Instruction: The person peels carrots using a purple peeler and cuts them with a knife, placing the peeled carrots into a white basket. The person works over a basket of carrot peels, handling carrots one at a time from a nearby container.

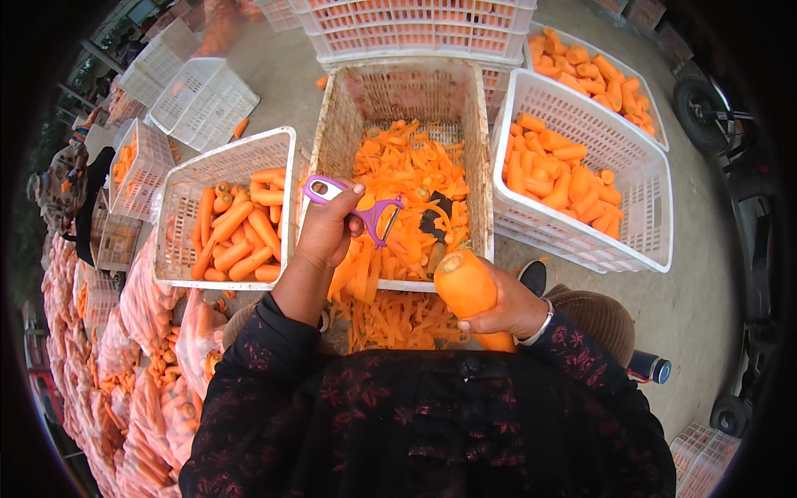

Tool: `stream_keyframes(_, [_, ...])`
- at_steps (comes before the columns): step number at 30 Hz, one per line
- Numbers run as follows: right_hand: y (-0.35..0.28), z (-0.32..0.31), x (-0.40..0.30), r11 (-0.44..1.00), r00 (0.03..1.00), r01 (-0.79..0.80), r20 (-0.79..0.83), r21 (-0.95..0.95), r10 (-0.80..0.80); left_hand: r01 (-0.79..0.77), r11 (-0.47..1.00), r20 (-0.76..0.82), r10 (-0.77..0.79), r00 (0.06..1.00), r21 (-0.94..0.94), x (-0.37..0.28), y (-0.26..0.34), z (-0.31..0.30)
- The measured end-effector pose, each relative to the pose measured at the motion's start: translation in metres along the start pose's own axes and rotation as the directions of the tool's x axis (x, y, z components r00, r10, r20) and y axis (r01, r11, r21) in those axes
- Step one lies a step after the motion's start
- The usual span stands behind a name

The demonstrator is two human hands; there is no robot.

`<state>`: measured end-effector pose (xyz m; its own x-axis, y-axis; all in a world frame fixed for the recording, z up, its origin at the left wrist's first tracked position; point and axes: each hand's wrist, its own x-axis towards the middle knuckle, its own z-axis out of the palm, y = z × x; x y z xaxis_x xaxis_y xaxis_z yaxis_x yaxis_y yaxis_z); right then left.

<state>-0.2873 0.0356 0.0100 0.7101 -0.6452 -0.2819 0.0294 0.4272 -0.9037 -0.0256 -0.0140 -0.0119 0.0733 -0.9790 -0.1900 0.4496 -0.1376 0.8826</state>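
My left hand (330, 227) grips the handle of a purple and white peeler (373, 215), its blade over a stained plastic crate (316, 146). My right hand (517, 305), with a bracelet at the wrist, holds a thick carrot (467, 286) at the crate's near right corner; the carrot's blunt end points away from me. Orange peelings (405, 180) lie heaped in the crate, with a dark scrap among them. More peelings (405, 320) are piled below its near edge. The far end of the carrot in my right hand is hidden by my palm and fingers.
At left a white crate (291, 205) holds whole carrots. On the right, a white crate (585, 239) and another behind it hold carrot pieces. Stacked crates (417, 31) stand beyond. Bags of carrots (146, 299) fill the lower left. A person (65, 180) is at far left. A blue-capped bottle (650, 367) lies at right.
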Motion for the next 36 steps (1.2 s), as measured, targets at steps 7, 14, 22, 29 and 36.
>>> stream_keyframes(7, [0.004,0.001,0.001,0.974,0.998,-0.027,-0.048,0.224,0.039,-0.01,0.998,-0.136,0.018,0.991,0.058,-0.002,-0.001,0.015])
stream_keyframes(14, [-0.003,-0.001,0.003,0.846,0.964,0.041,-0.202,-0.532,-0.173,-0.119,0.978,0.115,0.14,0.983,-0.174,-0.039,0.027,0.046])
stream_keyframes(22, [-0.01,0.018,0.008,0.462,0.891,-0.138,-0.314,-0.876,-0.329,-0.076,0.995,0.225,0.059,0.972,0.07,-0.072,0.017,0.08])
stream_keyframes(29, [-0.009,0.019,-0.001,0.285,0.827,-0.193,-0.312,-0.939,-0.467,-0.249,0.964,-0.107,0.259,0.96,0.097,-0.029,0.006,0.053])
stream_keyframes(36, [-0.008,0.015,-0.001,0.22,0.758,0.035,-0.117,-0.975,-0.642,-0.137,0.964,-0.107,0.164,0.981,0.228,-0.014,0.007,0.039])
